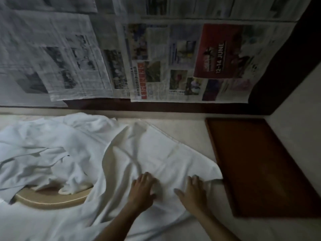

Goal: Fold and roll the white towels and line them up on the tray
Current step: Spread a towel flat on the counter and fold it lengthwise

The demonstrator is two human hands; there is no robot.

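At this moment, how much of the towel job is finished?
Nothing finished: the wooden tray holds no rolled towels. In hand: the left hand and right hand press on a spread white towel. Left: rolling it, plus the crumpled pile over the basket.

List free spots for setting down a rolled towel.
The tray is bare across its whole floor. A bare counter strip runs between the spread towel and the tray. Left is crowded: a towel heap over a basket. Both hands are on the towel.
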